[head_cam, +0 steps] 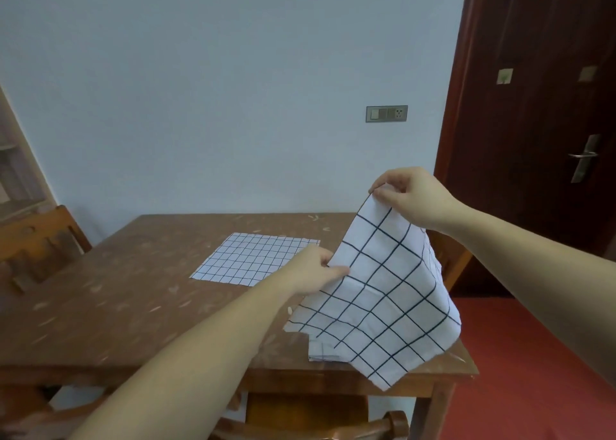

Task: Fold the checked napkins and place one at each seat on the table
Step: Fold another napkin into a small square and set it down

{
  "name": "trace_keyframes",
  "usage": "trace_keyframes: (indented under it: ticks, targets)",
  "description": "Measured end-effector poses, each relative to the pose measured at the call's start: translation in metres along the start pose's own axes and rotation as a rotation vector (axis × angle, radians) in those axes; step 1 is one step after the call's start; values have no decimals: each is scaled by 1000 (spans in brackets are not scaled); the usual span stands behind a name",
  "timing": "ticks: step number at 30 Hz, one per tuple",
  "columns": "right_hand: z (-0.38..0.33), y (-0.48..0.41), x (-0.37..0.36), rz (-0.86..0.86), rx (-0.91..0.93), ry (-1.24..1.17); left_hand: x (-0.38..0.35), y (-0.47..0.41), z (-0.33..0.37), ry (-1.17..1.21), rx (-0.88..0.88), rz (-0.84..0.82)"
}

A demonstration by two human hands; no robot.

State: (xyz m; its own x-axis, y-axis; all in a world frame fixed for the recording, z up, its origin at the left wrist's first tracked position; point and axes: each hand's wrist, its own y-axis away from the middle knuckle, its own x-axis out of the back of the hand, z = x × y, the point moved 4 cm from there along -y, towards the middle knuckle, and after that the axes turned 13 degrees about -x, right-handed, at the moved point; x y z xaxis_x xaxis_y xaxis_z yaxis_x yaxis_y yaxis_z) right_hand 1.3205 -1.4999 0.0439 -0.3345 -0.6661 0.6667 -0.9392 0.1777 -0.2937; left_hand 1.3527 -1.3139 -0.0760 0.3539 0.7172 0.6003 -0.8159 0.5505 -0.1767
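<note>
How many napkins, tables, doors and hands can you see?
Checked napkins: 2, the flat napkin and the held napkin; a scrap under it may be a third
Table: 1
Door: 1
Hands: 2, left hand and right hand, both pinching the held napkin
Total: 6

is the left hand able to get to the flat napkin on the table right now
Probably yes: the flat napkin lies just beyond the left hand with nothing between, but that hand pinches the lifted napkin and must let go first.
</note>
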Motion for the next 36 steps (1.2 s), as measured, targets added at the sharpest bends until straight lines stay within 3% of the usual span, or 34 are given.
trace_keyframes:
  ticks: [4,7,11,18,22,31,36]
  targets:
    - [4,-3,-11,241,39,273,1,-1,12,157,24,-2]
    - [7,14,-38,313,232,427,4,-4,22,253,25,17]
    - [29,39,-65,224,346,351,14,-6,24,303,36,91]
    - [60,51,-87,-103,214,234,36,-9,19,308,66,208]
    - [61,45,-95,-67,128,151,43,-9,19,225,76,222]
    - [62,34,-100,-103,51,206,52,4,16,29,18,103]
    - [62,35,-101,-213,43,219,55,8,20,2,-29,191]
